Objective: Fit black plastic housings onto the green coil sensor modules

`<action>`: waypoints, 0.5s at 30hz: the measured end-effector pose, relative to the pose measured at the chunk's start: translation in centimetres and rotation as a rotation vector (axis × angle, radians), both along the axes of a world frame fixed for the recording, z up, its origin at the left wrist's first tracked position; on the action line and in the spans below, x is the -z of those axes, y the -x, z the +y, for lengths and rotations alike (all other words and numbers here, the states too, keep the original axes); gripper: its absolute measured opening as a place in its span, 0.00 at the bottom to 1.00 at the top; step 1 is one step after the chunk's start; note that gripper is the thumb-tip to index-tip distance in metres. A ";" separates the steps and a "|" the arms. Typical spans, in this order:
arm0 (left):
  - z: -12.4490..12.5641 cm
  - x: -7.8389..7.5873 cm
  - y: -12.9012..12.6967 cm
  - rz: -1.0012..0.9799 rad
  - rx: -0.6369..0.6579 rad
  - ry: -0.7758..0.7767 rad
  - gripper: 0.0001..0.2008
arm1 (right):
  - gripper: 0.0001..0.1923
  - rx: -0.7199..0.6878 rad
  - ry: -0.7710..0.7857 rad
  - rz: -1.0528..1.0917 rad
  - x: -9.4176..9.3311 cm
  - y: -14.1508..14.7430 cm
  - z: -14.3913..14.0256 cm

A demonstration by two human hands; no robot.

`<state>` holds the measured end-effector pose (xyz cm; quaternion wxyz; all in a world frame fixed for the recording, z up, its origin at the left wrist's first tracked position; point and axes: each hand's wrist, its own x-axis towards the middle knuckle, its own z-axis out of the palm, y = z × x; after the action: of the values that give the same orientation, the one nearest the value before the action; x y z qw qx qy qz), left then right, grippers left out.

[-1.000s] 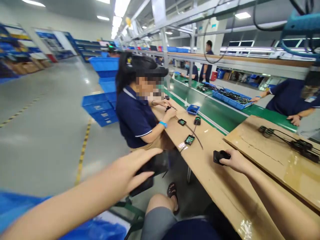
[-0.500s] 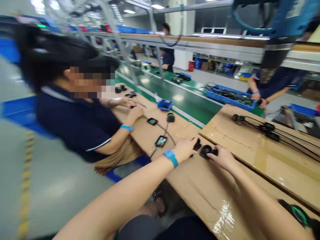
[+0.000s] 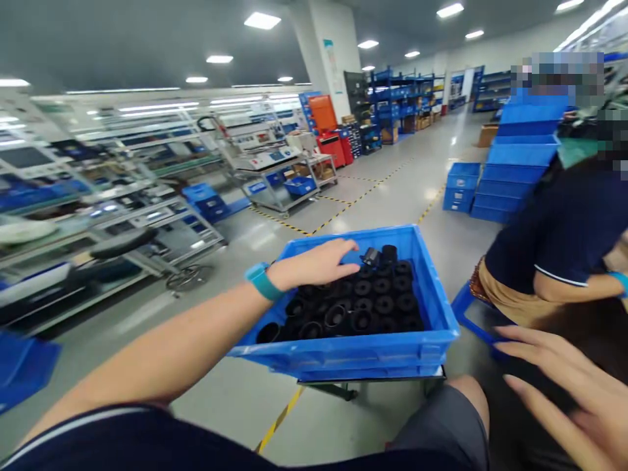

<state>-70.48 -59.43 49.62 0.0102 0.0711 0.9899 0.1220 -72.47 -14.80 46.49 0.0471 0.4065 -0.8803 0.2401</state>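
A blue plastic crate (image 3: 363, 356) stands in front of me, holding many black ring-shaped parts (image 3: 363, 288) packed in rows. Over its left half reaches my left hand (image 3: 321, 263), thumb and fingers apart, with nothing seen in it. Just beyond those fingertips, a small dark block-like part (image 3: 371, 257) lies on top of the rings beside an upright black cylinder (image 3: 389, 253). At the lower right, my right hand (image 3: 564, 392) is spread, slightly blurred, and holds nothing; it is well away from the crate.
A person (image 3: 554, 235) in a dark shirt sits close on my right. Behind that person stand stacked blue crates (image 3: 513, 170). Metal workbenches (image 3: 147, 222) line the left side. A red cabinet (image 3: 333, 149) and blue shelves (image 3: 392, 104) stand farther back.
The view has swung from the cardboard-covered bench to the blue crate. My hands have left the black parts on the bench; the left now reaches over the crate, the right hangs open.
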 end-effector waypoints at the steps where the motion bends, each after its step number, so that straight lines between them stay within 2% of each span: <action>1: -2.5 1.7 -2.0 -0.058 -0.048 0.006 0.26 | 0.18 -0.094 -0.017 -0.046 -0.1 0.7 -3.8; 3: -5.4 5.0 -5.4 -0.155 -0.127 0.030 0.32 | 0.22 -0.277 -0.119 -0.186 -0.3 1.8 -11.1; 5: -6.4 7.6 -7.6 -0.233 -0.205 0.069 0.39 | 0.29 -0.411 -0.292 -0.319 -0.3 2.4 -17.7; 8: -6.6 9.9 -9.1 -0.303 -0.285 0.094 0.43 | 0.39 -0.535 -0.562 -0.447 0.4 2.6 -24.7; 10: -6.5 10.8 -9.3 -0.285 -0.296 0.085 0.42 | 0.41 -0.570 -0.676 -0.488 1.3 2.4 -27.2; 12: -6.4 11.6 -9.0 -0.236 -0.302 0.088 0.39 | 0.40 -0.592 -0.714 -0.472 2.2 2.0 -28.3; 15: -6.1 12.8 -8.4 -0.153 -0.333 0.131 0.33 | 0.31 -0.612 -0.693 -0.299 3.5 1.5 -28.7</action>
<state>-62.08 -65.55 36.77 0.0697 -0.1041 0.9902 0.0621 -73.93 -43.51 43.02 -0.2908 0.5995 -0.7456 -0.0083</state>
